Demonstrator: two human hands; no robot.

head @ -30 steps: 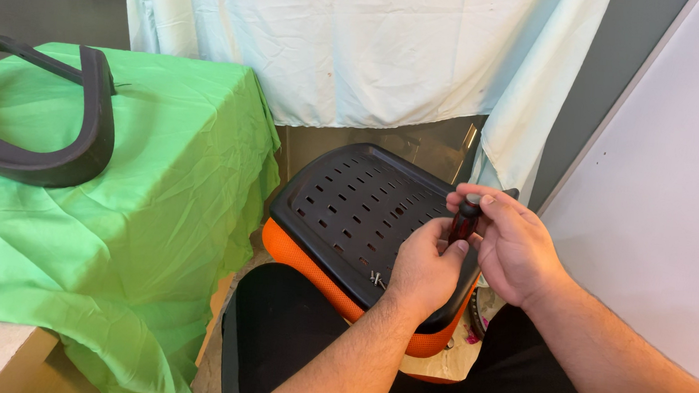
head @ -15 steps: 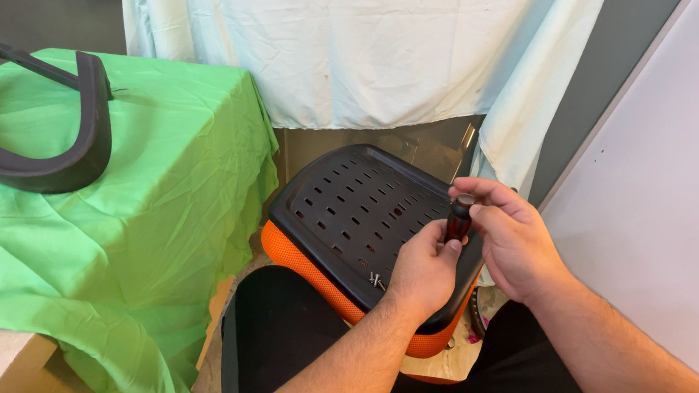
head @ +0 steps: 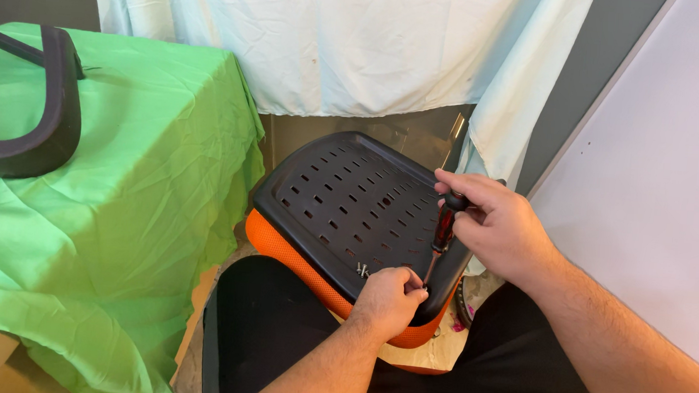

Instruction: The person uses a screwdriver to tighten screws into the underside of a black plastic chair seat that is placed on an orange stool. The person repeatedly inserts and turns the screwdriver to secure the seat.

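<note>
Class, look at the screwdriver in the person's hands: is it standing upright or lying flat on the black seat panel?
Upright, slightly tilted. The right hand holds the screwdriver handle on top; the left hand steadies its tip at the seat panel.

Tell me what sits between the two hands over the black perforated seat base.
In the head view, a dark-red-handled screwdriver spans the gap: the right hand grips its handle, the left hand steadies its tip on the black perforated plastic seat base.

A bright green cloth (head: 116, 203) drapes a table at left, with a curved black plastic armrest (head: 40, 118) lying on top of it near the edge of the frame. A pale white sheet (head: 337, 37) hangs across the back, above a grey wall (head: 601, 67), while a plain white panel (head: 681, 206) stands at right.
</note>
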